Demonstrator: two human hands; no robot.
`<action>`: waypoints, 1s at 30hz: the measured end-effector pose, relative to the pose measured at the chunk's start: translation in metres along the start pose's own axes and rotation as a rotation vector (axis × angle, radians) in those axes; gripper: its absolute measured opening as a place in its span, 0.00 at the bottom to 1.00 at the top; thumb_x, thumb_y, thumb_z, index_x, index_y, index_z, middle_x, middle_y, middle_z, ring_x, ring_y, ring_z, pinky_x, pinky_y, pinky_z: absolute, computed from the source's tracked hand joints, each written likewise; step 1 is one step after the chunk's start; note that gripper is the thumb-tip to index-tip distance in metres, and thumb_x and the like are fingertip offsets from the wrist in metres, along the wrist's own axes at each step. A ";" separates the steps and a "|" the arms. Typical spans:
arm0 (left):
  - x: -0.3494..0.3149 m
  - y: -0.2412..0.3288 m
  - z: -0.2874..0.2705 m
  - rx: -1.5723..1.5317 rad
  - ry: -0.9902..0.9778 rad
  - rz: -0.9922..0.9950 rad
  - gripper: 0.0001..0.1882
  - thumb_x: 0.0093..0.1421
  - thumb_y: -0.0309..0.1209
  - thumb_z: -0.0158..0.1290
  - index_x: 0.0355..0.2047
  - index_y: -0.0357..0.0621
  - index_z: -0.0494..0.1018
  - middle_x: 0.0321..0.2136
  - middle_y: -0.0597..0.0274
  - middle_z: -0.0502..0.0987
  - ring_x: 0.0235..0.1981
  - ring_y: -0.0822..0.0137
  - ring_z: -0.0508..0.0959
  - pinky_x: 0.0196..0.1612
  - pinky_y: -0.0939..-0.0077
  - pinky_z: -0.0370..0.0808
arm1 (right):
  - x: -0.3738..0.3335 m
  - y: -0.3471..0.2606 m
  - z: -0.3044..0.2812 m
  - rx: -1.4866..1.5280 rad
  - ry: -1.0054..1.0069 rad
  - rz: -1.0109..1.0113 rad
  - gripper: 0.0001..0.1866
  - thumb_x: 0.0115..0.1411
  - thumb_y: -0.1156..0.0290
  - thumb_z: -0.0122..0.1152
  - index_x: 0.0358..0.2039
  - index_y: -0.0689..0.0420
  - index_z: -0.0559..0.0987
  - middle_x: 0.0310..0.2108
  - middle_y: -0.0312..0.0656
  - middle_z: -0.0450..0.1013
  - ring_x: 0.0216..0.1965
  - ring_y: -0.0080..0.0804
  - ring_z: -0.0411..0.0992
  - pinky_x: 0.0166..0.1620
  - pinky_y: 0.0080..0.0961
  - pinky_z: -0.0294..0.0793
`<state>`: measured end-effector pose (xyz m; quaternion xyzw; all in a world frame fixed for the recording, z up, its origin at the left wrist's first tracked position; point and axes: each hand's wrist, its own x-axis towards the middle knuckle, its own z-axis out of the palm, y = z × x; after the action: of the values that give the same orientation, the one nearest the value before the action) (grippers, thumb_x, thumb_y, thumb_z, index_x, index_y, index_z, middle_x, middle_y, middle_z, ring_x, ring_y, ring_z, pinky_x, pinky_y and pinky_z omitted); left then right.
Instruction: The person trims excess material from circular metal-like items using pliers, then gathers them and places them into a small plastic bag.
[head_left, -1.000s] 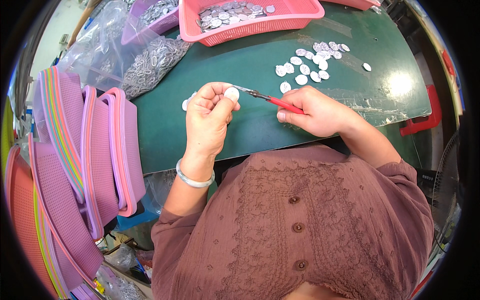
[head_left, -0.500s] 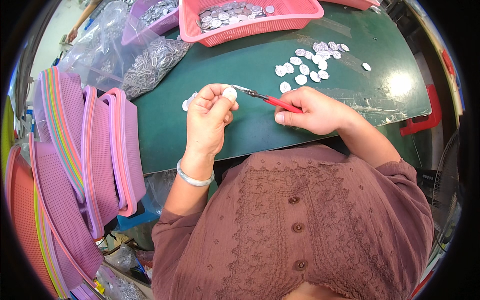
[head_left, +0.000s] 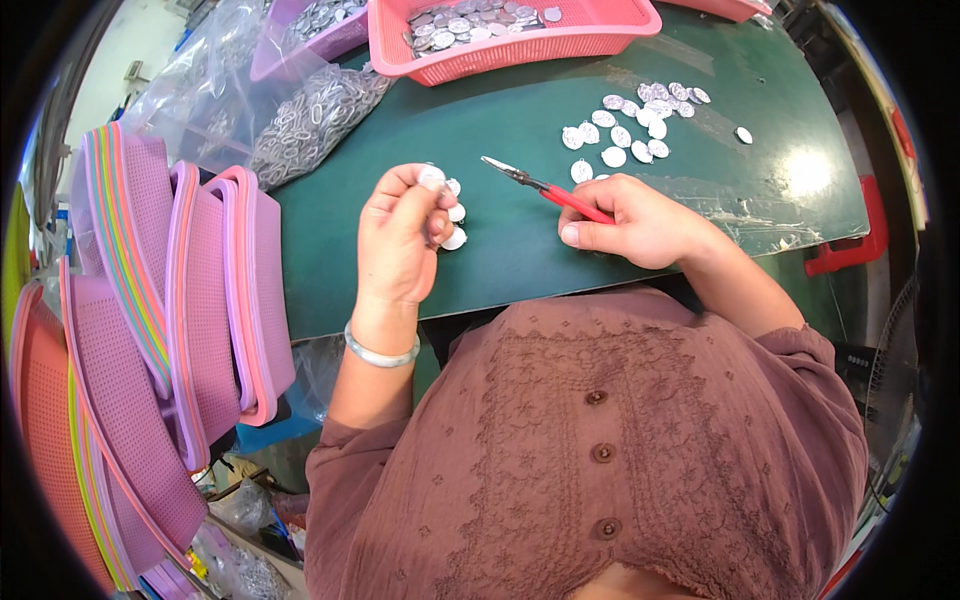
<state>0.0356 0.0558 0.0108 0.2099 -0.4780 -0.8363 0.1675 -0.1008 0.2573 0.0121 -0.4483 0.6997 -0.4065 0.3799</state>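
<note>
My left hand point(head_left: 402, 225) is closed, pinching a round silver medal point(head_left: 431, 177) between thumb and forefinger above the green table. Just right of that hand, a few more medals point(head_left: 455, 238) lie on the tabletop, partly hidden by the fingers. My right hand point(head_left: 632, 222) grips red-handled pliers point(head_left: 545, 187); their metal jaws point up and left, apart from the medal. Beyond the right hand lies a loose group of oval silver medals point(head_left: 621, 136), with a single one point(head_left: 743, 135) off to the right.
A pink basket point(head_left: 520, 60) of medals stands at the back, beside a purple basket point(head_left: 300, 50). A clear bag of metal clips point(head_left: 318, 120) lies left of them. Stacked colourful baskets point(head_left: 215, 320) line the left side. The green table point(head_left: 520, 270) ends close to my body.
My left hand has moved left with the medal, away from the pliers, uncovering medals on its right. The plier tips have lifted slightly. A person's arm at the upper left has left view.
</note>
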 end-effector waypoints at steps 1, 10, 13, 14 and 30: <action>0.003 0.001 -0.008 -0.086 -0.016 0.000 0.02 0.57 0.24 0.45 0.29 0.40 0.67 0.23 0.60 0.72 0.18 0.77 0.66 0.21 0.83 0.63 | 0.000 -0.001 0.000 -0.005 0.001 0.009 0.16 0.54 0.61 0.58 0.28 0.64 0.75 0.17 0.36 0.66 0.22 0.22 0.61 0.25 0.23 0.62; 0.022 0.018 -0.048 -0.100 0.068 -0.029 0.09 0.54 0.31 0.48 0.30 0.38 0.71 0.29 0.55 0.73 0.28 0.67 0.71 0.26 0.77 0.68 | 0.001 0.002 0.000 0.008 -0.016 0.010 0.16 0.53 0.60 0.58 0.28 0.64 0.75 0.17 0.36 0.66 0.22 0.22 0.61 0.25 0.23 0.62; 0.025 0.017 -0.042 0.517 0.136 0.058 0.10 0.52 0.30 0.54 0.31 0.36 0.73 0.21 0.66 0.71 0.21 0.77 0.67 0.22 0.84 0.61 | 0.001 0.001 0.000 0.016 -0.016 0.024 0.16 0.53 0.60 0.58 0.28 0.64 0.75 0.18 0.36 0.67 0.22 0.22 0.62 0.25 0.23 0.62; 0.024 0.017 -0.032 0.741 0.166 0.084 0.10 0.51 0.29 0.56 0.31 0.35 0.73 0.20 0.68 0.71 0.20 0.79 0.66 0.21 0.86 0.60 | 0.001 0.001 0.000 0.014 -0.013 0.024 0.17 0.53 0.60 0.58 0.29 0.64 0.75 0.18 0.37 0.67 0.22 0.23 0.62 0.25 0.23 0.63; 0.023 0.009 -0.021 1.526 0.044 0.221 0.14 0.46 0.35 0.58 0.28 0.35 0.75 0.15 0.62 0.71 0.17 0.71 0.71 0.23 0.76 0.68 | 0.001 0.002 0.000 -0.021 -0.016 -0.007 0.17 0.52 0.60 0.58 0.26 0.64 0.74 0.17 0.37 0.66 0.22 0.23 0.62 0.26 0.24 0.62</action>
<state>0.0271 0.0251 0.0048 0.2349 -0.9370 -0.2492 0.0686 -0.1021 0.2565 0.0101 -0.4578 0.6992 -0.3969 0.3794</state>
